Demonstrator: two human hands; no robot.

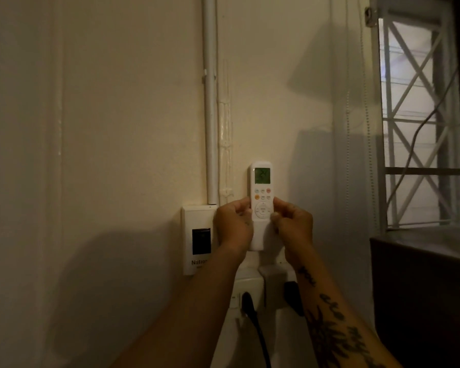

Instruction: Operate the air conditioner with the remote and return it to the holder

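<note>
Gripping the remote point(261, 197) at its lower sides, left hand point(233, 224) and right hand point(292, 225) fingers clasp it at frame centre, seated in the wall holder point(258, 240). Judged light, rigid, smooth plastic; side hold suits.

Both forearms bare, no sleeves in view; left hand point(233, 221) unadorned apart from a small dark mark near the knuckles; right hand point(292, 225) leads to a forearm bearing dark script lettering and a floral tattoo.
</note>
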